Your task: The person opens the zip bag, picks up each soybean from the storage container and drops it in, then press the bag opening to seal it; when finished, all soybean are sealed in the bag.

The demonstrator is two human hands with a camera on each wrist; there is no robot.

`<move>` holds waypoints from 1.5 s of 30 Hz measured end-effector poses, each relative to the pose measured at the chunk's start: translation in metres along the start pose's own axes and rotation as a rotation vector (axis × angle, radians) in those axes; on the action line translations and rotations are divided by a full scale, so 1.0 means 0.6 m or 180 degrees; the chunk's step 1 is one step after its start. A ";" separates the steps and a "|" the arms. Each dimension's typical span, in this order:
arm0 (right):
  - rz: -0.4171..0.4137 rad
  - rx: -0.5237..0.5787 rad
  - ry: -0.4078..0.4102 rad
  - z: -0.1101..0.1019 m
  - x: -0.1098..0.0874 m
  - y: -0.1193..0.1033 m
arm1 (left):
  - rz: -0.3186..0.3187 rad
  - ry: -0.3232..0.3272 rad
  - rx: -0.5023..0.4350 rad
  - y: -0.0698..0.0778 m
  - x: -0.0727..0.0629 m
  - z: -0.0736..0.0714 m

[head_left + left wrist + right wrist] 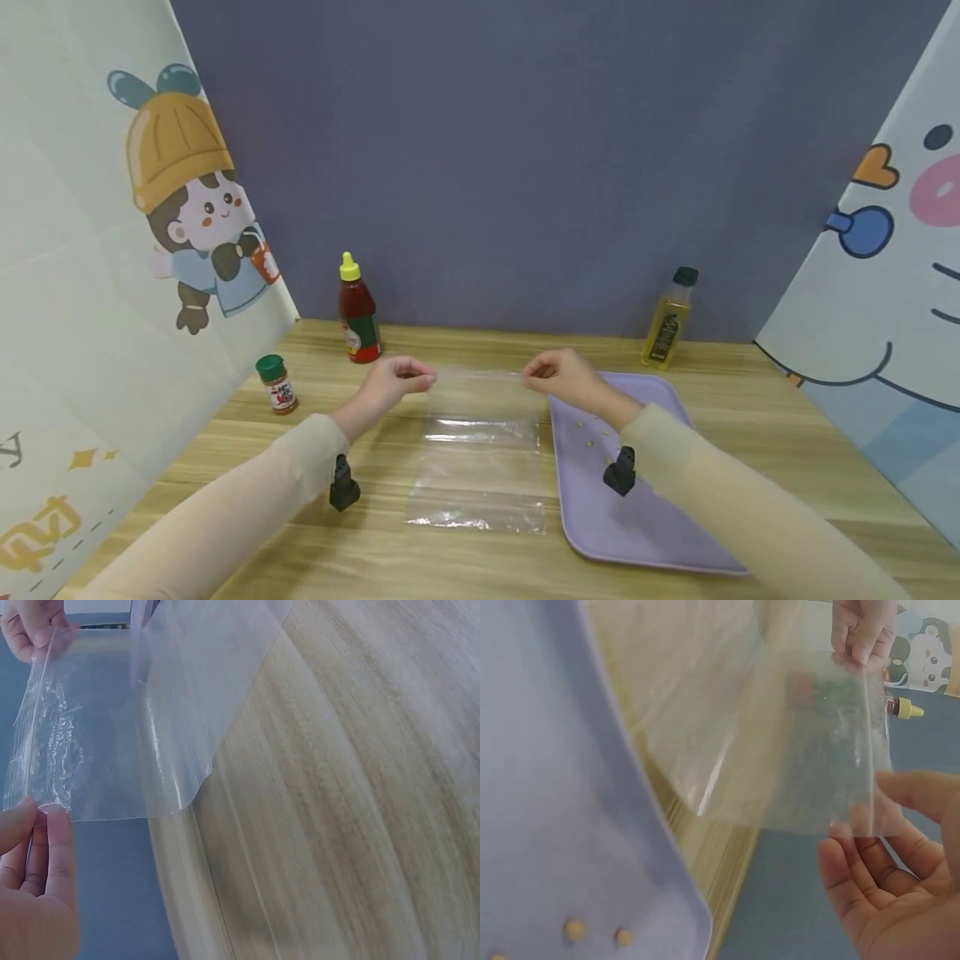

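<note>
A clear plastic zip bag [480, 479] spans the space between the two hands, its lower part trailing toward the table's front. My left hand [390, 387] pinches the bag's upper left corner between thumb and fingers. At the upper right corner, my right hand [564, 382] pinches the same edge. The zip strip along that edge shows in the left wrist view, where the bag [112, 742] is stretched between the left hand [37, 892] and the right hand. In the right wrist view the bag [795, 757] looks flat, with creases catching the light.
A lavender tray [600, 525] bearing several small yellowish pieces [590, 443] lies under the right forearm. Behind stand a red sauce bottle [360, 321] with a yellow cap and an oil bottle [667, 321]. A green-lidded spice jar [277, 386] is at the left.
</note>
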State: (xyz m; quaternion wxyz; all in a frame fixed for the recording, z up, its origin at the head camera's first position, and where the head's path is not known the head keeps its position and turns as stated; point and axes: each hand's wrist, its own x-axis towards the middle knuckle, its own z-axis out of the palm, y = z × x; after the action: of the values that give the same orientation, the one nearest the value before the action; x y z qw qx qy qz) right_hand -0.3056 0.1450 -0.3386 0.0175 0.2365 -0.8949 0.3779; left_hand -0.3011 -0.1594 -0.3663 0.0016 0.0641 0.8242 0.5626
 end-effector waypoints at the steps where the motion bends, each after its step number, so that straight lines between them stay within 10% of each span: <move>1: -0.0005 0.0003 -0.0018 0.001 0.003 -0.002 | -0.0005 0.0000 -0.0007 0.000 -0.001 0.000; 35: -0.0464 -0.0344 -0.0784 0.025 0.065 -0.046 | 0.0069 0.0065 -0.0042 -0.007 -0.006 0.004; 40: -0.0430 -0.0299 -0.0805 0.024 0.066 -0.048 | 0.0371 0.0140 0.0283 -0.002 -0.012 0.006; 45: -0.0377 -0.0274 -0.0849 0.020 0.066 -0.050 | 0.1108 0.0303 0.0717 0.012 -0.019 0.021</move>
State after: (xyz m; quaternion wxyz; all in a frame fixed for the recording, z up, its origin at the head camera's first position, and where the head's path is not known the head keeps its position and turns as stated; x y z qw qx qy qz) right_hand -0.3259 0.1026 -0.3188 -0.0691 0.3361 -0.8892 0.3028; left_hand -0.2881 -0.1466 -0.3651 -0.1417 0.1786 0.8575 0.4612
